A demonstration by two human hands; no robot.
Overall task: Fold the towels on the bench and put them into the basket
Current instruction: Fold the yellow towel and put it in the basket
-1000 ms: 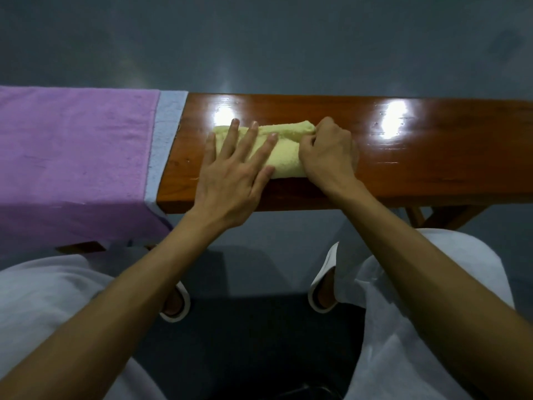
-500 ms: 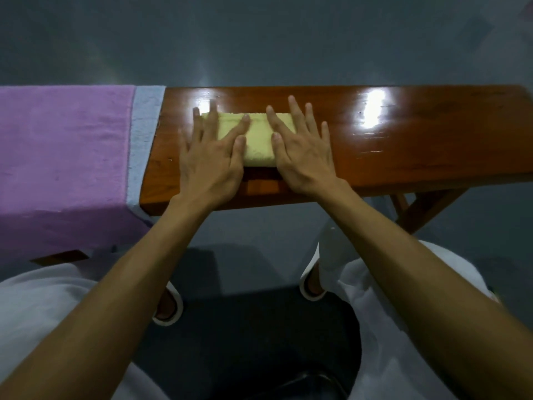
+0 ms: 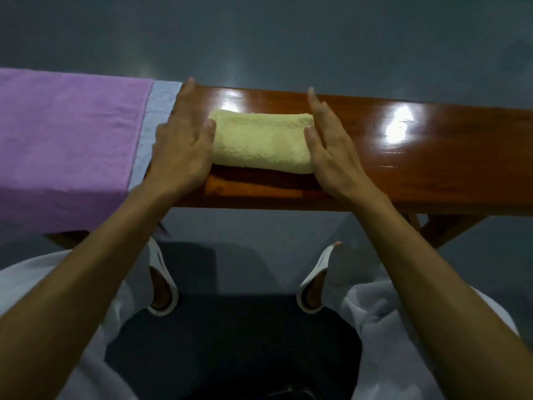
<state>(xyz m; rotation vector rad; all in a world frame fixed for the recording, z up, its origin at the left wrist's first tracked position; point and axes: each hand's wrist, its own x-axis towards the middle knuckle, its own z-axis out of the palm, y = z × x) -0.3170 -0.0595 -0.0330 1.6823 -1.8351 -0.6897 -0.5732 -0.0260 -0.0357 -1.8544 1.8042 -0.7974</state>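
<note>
Head camera, looking down over a seated person's arms: a yellow towel [image 3: 261, 141] lies folded into a compact, thick oblong on the glossy wooden bench [image 3: 418, 174]. Its long side runs along the plank, roughly midway between the near and far edges. The left hand [image 3: 184, 145] and the right hand [image 3: 331, 148] bracket its two short ends, fingers straight and pointing away from the body, thumbs touching the terry. Neither hand curls round or pinches the cloth, so nothing is held. The pose reads as a last squaring-up of the bundle or the start of scooping it up; which of the two cannot be told.

Just beside the left hand, a purple towel [image 3: 66, 134] lies spread flat over the bench's left stretch and hangs down over its near edge, unfolded. A pale blue strip [image 3: 154, 119] runs along its right margin; whether that is a border or a second towel beneath cannot be told.

Below the bench, white slippers [image 3: 161, 293] rest on the grey floor [image 3: 259, 39], with a dark shape [image 3: 230, 342] between the knees that cannot be identified. No basket can be made out with certainty.

On this evidence, the yellow towel's folding looks finished or nearly so. Carrying it to the basket, and folding and stowing the purple towel, remain.
</note>
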